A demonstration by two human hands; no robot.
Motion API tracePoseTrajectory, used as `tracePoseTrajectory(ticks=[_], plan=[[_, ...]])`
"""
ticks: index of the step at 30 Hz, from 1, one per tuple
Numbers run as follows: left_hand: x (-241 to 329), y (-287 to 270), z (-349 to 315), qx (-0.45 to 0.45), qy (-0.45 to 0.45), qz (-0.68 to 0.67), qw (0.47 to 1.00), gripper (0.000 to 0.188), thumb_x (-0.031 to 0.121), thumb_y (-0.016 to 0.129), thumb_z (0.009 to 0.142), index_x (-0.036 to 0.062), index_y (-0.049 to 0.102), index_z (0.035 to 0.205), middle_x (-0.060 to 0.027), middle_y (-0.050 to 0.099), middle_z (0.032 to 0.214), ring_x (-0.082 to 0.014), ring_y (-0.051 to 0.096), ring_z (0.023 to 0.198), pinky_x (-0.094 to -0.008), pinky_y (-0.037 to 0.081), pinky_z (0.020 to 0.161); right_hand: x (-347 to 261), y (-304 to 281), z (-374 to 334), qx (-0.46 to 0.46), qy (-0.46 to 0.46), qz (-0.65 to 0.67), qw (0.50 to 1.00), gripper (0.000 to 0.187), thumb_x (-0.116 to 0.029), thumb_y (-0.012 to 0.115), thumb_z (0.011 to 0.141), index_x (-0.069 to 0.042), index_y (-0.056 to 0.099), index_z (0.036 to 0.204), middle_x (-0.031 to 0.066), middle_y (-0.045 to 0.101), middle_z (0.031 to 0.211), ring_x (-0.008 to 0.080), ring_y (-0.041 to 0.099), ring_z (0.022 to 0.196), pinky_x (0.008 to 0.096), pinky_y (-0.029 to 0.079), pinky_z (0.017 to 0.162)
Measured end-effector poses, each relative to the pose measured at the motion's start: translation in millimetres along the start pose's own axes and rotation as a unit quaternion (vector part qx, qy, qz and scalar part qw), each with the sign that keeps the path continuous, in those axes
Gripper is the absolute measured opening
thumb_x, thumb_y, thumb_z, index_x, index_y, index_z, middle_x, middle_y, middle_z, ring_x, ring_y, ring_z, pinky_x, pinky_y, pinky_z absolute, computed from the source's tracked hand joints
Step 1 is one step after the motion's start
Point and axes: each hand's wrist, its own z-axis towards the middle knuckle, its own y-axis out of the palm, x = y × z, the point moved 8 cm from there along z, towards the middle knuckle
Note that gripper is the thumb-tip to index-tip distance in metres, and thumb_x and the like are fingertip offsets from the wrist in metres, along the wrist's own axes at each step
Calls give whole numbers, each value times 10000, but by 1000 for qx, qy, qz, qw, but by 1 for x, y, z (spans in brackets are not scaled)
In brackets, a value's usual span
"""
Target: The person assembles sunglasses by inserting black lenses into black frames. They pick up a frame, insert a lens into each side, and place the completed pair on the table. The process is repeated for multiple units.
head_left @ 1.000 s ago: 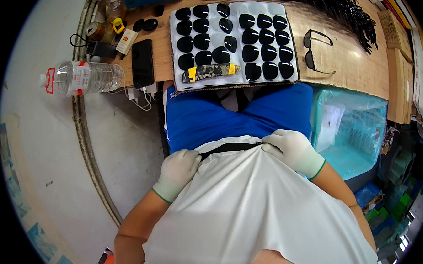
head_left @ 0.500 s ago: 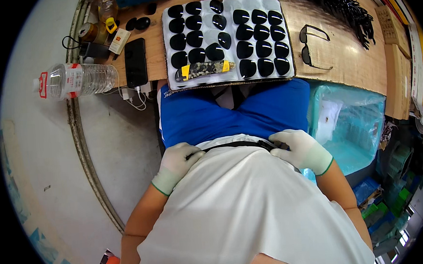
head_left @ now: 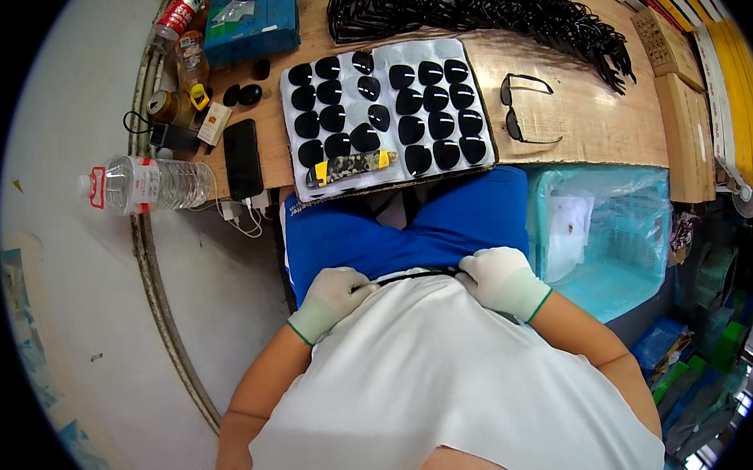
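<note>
White knitted fabric with green cuffs covers both hands that I watch from far through the head camera. Left hand (head_left: 333,301) and right hand (head_left: 502,284) rest at the waist, one at each end of a narrow black cloth waistband (head_left: 414,275), which lies between the white smooth shirt (head_left: 417,360) and the bright blue shorts (head_left: 444,227). On both sides I see the fingers bent and drawn together, with hold of the band – how much of the shirt is also caught, I cannot tell.

Beyond the knees, at the edge of the light wooden table (head_left: 589,143), stands a white padded tray (head_left: 409,53) with rows of glossy black lenses (head_left: 441,126). Across its near left part lies a camouflage-patterned bar with yellow bands (head_left: 352,167). Right of the tray I find black-framed sunglasses (head_left: 514,126); left of it, a black flat phone (head_left: 242,161) – and near that, a clear plastic bottle (head_left: 169,184) on its side. A turquoise plastic-lined basket (head_left: 605,300) stands beside the right thigh.
</note>
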Motion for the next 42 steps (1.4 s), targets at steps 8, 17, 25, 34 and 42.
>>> tracePoseTrajectory(ticks=[8, 17, 25, 34, 42], plan=[[-49, -2, -35, 91, -137, -297, 941, 272, 215, 634, 991, -24, 764, 997, -116, 747, 886, -171, 684, 788, -307, 540, 742, 19, -9, -2, 66, -124, 174, 975, 330, -343, 593, 977, -62, 764, 998, 150, 739, 984, 362, 685, 952, 458, 549, 831], [-15, -67, -82, 324, -80, -147, 931, 211, 112, 599, 961, -41, 744, 964, -129, 710, 824, -197, 670, 741, -327, 536, 705, 12, -213, -171, 567, -179, 176, 784, 268, -42, 659, 770, 81, 684, 1007, 183, 680, 923, 255, 645, 832, 362, 524, 777], [139, -168, -156, 365, 310, -184, 858, 234, 290, 520, 1053, 89, 639, 1064, -79, 602, 1076, -216, 583, 957, -359, 493, 809, -51, -268, -198, 358, -478, -47, 801, 458, -226, 674, 855, 25, 565, 1222, 183, 652, 1027, 266, 636, 862, 344, 515, 707], [269, -160, -60, 106, 534, -328, 772, 448, 382, 558, 1045, -26, 636, 1212, -160, 639, 1225, -304, 610, 1104, -390, 481, 989, -42, -264, -137, 370, -395, -68, 838, 428, -209, 669, 861, 26, 581, 1207, 173, 659, 1011, 253, 638, 852, 338, 516, 706], [266, -212, -77, 94, 525, -308, 788, 457, 389, 566, 1036, -25, 634, 1218, -160, 643, 1217, -306, 616, 1101, -394, 485, 985, -61, -310, -150, 379, -416, -61, 824, 402, -194, 664, 866, 27, 595, 1194, 164, 665, 997, 242, 639, 842, 333, 516, 705]])
